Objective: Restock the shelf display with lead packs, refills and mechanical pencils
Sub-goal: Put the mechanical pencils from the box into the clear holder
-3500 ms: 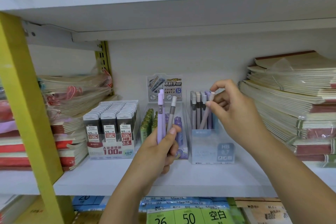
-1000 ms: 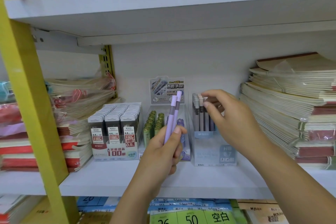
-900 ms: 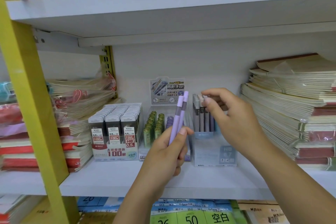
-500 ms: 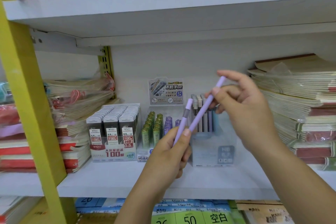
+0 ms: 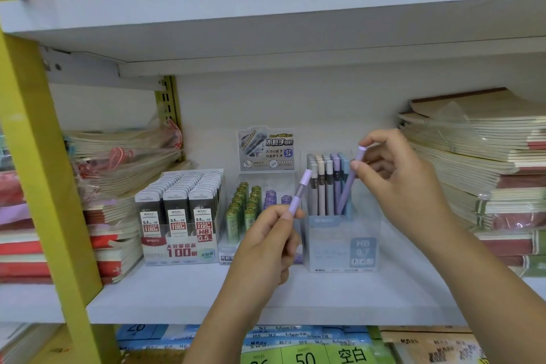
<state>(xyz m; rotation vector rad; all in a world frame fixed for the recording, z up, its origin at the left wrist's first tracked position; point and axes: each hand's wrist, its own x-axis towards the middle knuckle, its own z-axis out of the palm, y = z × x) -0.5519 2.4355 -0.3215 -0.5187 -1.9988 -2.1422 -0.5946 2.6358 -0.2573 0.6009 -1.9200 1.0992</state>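
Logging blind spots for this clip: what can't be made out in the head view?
Head view:
- Left-hand pencil, lower half: hidden by the left hand.
- Right-hand pencil, tip: lost behind the frosted holder.
- Fine print on lead packs: too small.
- Right notebook stack: cut by the edge.

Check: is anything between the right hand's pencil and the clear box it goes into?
Nothing visible. The right hand pinches the pencil near its top, and its lower end slants into the box at the right end of the standing pencils. The left hand, holding a second pencil, is off to the left.
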